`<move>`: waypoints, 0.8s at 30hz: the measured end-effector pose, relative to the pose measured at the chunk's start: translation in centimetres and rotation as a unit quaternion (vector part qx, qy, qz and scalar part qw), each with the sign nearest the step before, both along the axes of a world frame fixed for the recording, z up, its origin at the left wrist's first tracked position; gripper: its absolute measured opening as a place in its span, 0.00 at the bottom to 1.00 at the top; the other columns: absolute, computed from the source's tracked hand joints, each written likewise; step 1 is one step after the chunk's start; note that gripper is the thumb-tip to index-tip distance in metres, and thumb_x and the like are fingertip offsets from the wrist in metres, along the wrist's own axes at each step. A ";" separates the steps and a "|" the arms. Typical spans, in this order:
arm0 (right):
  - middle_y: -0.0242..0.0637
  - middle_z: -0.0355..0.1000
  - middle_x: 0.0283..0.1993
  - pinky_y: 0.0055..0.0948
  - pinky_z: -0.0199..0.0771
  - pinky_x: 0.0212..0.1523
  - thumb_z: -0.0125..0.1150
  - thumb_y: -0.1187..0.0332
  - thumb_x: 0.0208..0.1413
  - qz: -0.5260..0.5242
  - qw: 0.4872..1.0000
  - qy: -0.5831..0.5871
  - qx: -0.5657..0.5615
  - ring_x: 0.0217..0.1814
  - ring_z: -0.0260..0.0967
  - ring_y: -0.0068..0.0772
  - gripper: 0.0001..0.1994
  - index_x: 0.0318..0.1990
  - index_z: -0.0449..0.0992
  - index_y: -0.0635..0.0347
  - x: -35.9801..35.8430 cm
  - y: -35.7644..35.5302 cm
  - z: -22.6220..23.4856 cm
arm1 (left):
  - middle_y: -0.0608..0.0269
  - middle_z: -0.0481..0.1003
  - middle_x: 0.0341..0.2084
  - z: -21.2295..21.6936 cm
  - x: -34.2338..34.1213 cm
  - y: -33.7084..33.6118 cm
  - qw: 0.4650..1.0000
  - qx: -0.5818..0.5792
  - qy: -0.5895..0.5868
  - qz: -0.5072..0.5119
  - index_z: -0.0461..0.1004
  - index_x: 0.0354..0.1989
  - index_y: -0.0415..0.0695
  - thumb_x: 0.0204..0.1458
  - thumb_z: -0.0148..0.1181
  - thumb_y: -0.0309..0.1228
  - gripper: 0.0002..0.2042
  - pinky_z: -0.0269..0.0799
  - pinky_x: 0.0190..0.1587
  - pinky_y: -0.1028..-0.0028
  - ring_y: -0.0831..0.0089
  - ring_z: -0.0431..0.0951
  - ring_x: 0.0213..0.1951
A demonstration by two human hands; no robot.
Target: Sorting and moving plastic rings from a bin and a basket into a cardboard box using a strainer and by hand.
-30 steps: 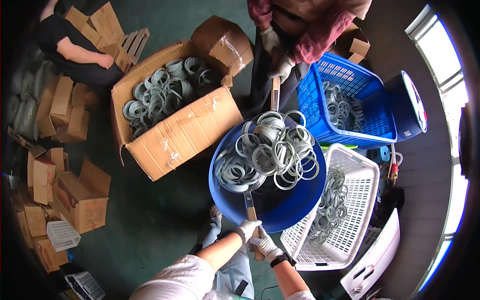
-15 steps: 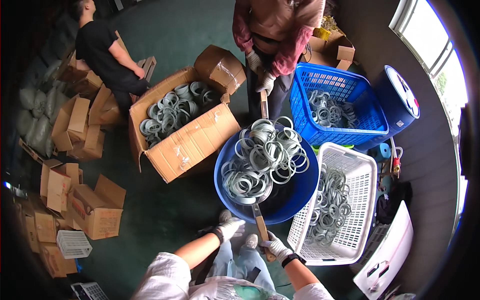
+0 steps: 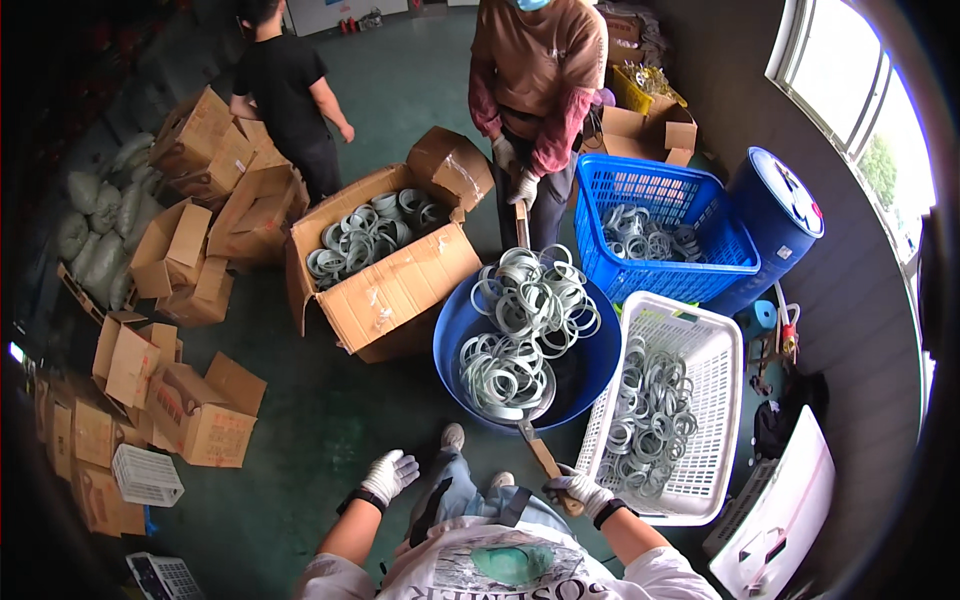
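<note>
My gloved right hand [image 3: 582, 491] is wrapped round the wooden handle [image 3: 543, 456] of a metal scoop. Its curved metal part [image 3: 543, 396] is mostly hidden under a heap of pale grey rings [image 3: 500, 378] in the round blue tub [image 3: 447, 368]. To the left of the handle, my gloved left hand [image 3: 390, 476] is held out empty with its fingers apart. Across the tub, a co-worker's gloved hand [image 3: 523, 188] grips a second wooden handle [image 3: 522, 224] that runs under more rings [image 3: 548, 290].
On the right stand a white basket [image 3: 715, 440] of rings, a blue crate [image 3: 690, 280] and a blue drum [image 3: 775, 225]. A cardboard box [image 3: 405, 290] holding rings is left of the tub. More boxes [image 3: 190, 410] and a person in black [image 3: 285, 100] are farther left.
My left hand has moved left, away from the scoop handle. My right hand has shifted slightly right with the handle. The person in black has turned, and my view has tilted up.
</note>
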State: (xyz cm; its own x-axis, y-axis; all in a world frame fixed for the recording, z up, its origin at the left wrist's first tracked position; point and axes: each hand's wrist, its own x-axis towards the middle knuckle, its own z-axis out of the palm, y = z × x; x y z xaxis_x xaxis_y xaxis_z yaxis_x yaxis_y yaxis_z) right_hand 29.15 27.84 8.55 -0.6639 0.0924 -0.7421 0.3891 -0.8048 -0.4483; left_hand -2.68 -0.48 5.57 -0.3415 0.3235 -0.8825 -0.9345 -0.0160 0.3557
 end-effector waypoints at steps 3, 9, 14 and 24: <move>0.40 0.69 0.30 0.27 0.70 0.25 0.58 0.78 0.47 0.018 1.000 -0.001 0.012 0.24 0.67 0.28 0.26 0.56 0.59 0.58 1.2 0.0 0.9 | 0.54 0.71 0.42 -0.1 1.9 -1.4 0.999 0.001 0.009 0.035 0.64 0.48 0.41 0.55 0.49 0.37 0.16 0.67 0.50 0.52 0.55 0.71 0.47; 0.40 0.68 0.26 0.28 0.70 0.22 0.59 0.79 0.46 -0.002 1.000 0.008 0.008 0.23 0.67 0.30 0.24 0.51 0.61 0.61 2.8 -0.2 2.4 | 0.56 0.71 0.42 -0.4 5.1 -4.1 0.995 0.002 0.003 0.096 0.63 0.50 0.40 0.55 0.49 0.38 0.18 0.67 0.51 0.52 0.55 0.71 0.46; 0.40 0.68 0.27 0.29 0.70 0.22 0.59 0.78 0.46 0.000 1.000 0.012 0.025 0.23 0.67 0.29 0.24 0.52 0.60 0.61 3.3 -0.8 4.0 | 0.54 0.68 0.48 -1.2 6.8 -7.5 0.994 -0.034 0.005 0.104 0.63 0.49 0.38 0.56 0.46 0.39 0.19 0.61 0.55 0.51 0.54 0.65 0.53; 0.40 0.71 0.27 0.28 0.72 0.21 0.58 0.75 0.48 -0.008 0.999 0.007 0.033 0.21 0.68 0.29 0.18 0.48 0.64 0.61 2.6 -2.7 5.6 | 0.56 0.69 0.46 -6.5 7.5 -17.7 0.982 -0.134 -0.040 0.124 0.56 0.58 0.47 0.56 0.44 0.42 0.22 0.66 0.49 0.48 0.54 0.70 0.48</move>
State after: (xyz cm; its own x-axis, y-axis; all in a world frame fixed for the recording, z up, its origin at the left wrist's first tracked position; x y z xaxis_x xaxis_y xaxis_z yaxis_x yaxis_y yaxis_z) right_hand 31.73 25.17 14.13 -0.6719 0.1514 -0.7250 0.3698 -0.7796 -0.5054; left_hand 4.78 -18.17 -0.96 -0.3070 -0.0076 -0.9517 -0.9387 -0.1623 0.3041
